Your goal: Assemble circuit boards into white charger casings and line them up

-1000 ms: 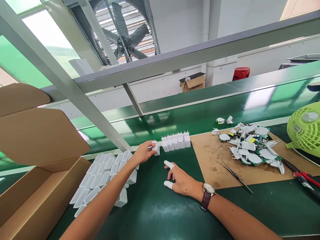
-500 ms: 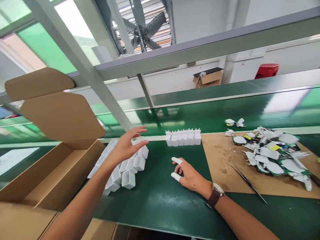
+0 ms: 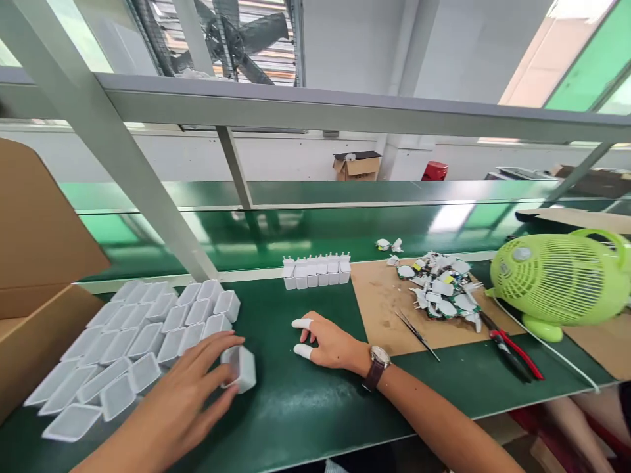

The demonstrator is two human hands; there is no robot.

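My left hand [image 3: 200, 387] has its thumb and fingers closed on the near-left edge of a small white open-topped plastic box [image 3: 246, 369]. That box sits at the right end of a block of similar white boxes [image 3: 118, 341] standing in rows on the green bench. Further right, my right hand [image 3: 328, 340] hovers low over or rests on the bench, holding nothing. White finger covers are on its thumb and index finger, which are apart; the other fingers curl under. Behind it stands a row of white boxes with small prongs on top [image 3: 316, 270].
Brown paper [image 3: 377, 295] carries a heap of white parts with circuit boards [image 3: 444, 289] and tweezers [image 3: 417, 334]. Red-and-black pliers [image 3: 513, 348] and a green fan [image 3: 562, 279] with a cord lie to the right. An open carton [image 3: 44, 328] stands left; another person's legs [image 3: 574, 424] show lower right.
My view has turned to the right. My left hand has come down from above the white boxes and closed on the one at the right end. My right hand keeps nearly the same pose.
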